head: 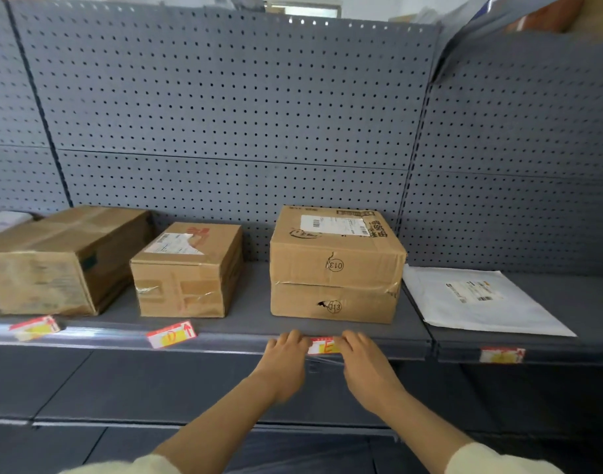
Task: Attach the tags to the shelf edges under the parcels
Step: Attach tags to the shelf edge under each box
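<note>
A red, white and yellow tag marked E (323,346) lies against the grey shelf edge (231,343) below a stack of two cardboard parcels (334,268). My left hand (286,357) pinches the tag's left end and my right hand (363,360) pinches its right end. A tag marked D (172,334) sits on the edge under the middle parcel (187,271). Another tag (35,327) sits under the left parcel (60,261). A fourth tag (502,355) is on the edge below a white mailer (478,299).
A grey pegboard back panel (225,114) rises behind the parcels. A lower shelf (156,388) runs beneath the tagged edge. An upright (411,186) divides this bay from the right one.
</note>
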`<action>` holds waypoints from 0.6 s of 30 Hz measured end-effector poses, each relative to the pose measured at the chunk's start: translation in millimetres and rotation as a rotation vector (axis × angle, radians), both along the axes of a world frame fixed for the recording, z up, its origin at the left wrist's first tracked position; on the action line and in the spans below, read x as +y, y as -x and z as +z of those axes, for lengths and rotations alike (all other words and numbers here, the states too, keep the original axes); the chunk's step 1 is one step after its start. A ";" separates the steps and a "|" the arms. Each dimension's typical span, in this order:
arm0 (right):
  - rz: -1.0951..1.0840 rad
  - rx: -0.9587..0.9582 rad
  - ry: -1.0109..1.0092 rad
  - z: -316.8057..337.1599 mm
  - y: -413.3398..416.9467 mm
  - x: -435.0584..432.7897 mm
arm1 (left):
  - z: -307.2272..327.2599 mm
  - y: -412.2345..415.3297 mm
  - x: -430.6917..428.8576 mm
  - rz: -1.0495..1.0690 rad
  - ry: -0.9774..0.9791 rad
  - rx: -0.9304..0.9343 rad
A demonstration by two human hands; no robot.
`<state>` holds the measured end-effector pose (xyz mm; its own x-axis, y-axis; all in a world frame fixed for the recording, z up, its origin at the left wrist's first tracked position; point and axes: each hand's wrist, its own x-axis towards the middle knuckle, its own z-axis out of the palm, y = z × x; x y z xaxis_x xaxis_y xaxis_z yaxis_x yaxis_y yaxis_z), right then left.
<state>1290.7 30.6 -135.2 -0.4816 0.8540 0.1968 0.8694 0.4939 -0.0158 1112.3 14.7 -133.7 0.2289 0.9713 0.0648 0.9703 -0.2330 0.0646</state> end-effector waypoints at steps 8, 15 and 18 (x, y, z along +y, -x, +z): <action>-0.019 0.029 -0.001 1.8 9.0 0.1 | -5.1 -1.1 5.2 -0.027 -0.043 0.002; -0.006 0.015 -0.008 -2.4 7.1 6.0 | -2.9 -4.5 10.6 -0.023 -0.062 -0.014; -0.018 0.018 0.010 -6.9 6.2 4.0 | -3.0 -8.9 11.7 -0.020 -0.062 -0.015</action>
<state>1284.5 34.7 -142.0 -0.4625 0.8645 0.1969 0.8777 0.4778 -0.0360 1121.2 26.4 -136.6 0.2465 0.9606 0.1284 0.9645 -0.2561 0.0642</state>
